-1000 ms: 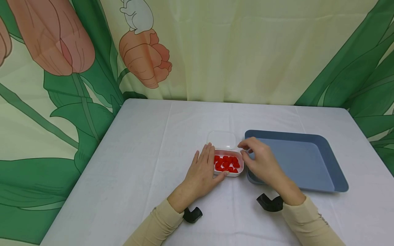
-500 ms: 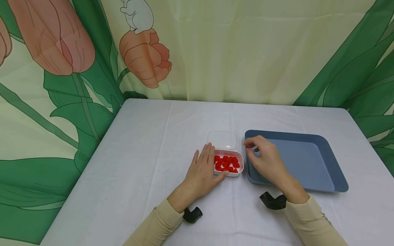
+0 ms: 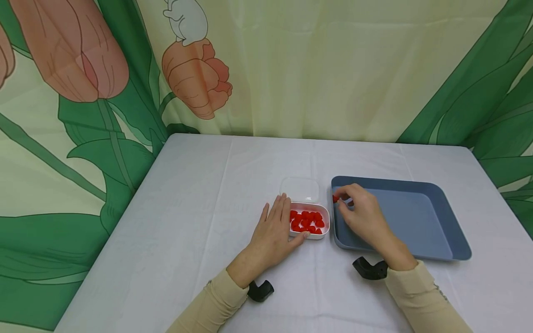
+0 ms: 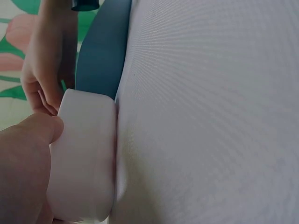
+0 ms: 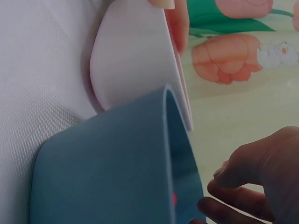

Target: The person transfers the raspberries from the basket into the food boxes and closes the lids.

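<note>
My left hand point(image 3: 269, 237) rests against a small white plastic box point(image 3: 319, 236), its straight fingers along the left side and the thumb at the near rim. Several small red pieces point(image 3: 306, 223) lie in the box. Over the left end of the blue tray point(image 3: 408, 222) is my right hand point(image 3: 361, 216), fingers loosely bent. One red piece point(image 3: 335, 199) shows by its fingertips at the tray's left wall. In the right wrist view that red piece point(image 5: 174, 199) appears inside the tray, apart from the thumb and fingers.
A clear plastic lid point(image 3: 300, 189) lies flat behind the box. The tray stands close to the box's right side. White cloth point(image 3: 187, 222) covers the table, and a printed curtain point(image 3: 333, 69) hangs along the back edge.
My right hand has moved right from beside the box to over the tray's left end, where a red piece now shows at the wall. The left hand and box stay put.
</note>
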Tool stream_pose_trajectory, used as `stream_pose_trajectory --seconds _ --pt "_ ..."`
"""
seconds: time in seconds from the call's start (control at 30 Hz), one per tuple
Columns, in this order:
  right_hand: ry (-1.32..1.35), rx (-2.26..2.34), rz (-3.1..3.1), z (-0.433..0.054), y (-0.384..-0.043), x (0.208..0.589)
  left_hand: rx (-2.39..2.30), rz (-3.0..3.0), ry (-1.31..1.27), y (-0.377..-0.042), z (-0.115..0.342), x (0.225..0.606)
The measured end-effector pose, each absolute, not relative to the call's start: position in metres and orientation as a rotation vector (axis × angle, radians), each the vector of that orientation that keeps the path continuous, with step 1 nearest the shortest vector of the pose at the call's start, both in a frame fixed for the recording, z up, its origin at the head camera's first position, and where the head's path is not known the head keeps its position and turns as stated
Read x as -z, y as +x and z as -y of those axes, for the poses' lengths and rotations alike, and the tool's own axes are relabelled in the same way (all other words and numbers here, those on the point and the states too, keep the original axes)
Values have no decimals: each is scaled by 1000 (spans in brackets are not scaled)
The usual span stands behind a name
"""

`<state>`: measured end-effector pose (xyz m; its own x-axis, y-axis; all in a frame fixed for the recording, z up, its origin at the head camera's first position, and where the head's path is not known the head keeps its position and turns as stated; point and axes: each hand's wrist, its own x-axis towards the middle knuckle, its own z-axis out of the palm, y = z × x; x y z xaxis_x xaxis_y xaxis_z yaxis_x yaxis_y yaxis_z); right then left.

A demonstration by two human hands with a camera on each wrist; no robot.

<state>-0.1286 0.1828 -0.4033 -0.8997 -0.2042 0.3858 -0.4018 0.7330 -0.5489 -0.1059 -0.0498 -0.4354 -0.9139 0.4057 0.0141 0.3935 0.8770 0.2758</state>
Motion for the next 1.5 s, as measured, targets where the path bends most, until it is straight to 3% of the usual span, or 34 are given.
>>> stream_pose_trajectory --seconds 1.5 --pt "287 -966 2890 -185 -152 418 -472 -2980 620 -105 50 435"
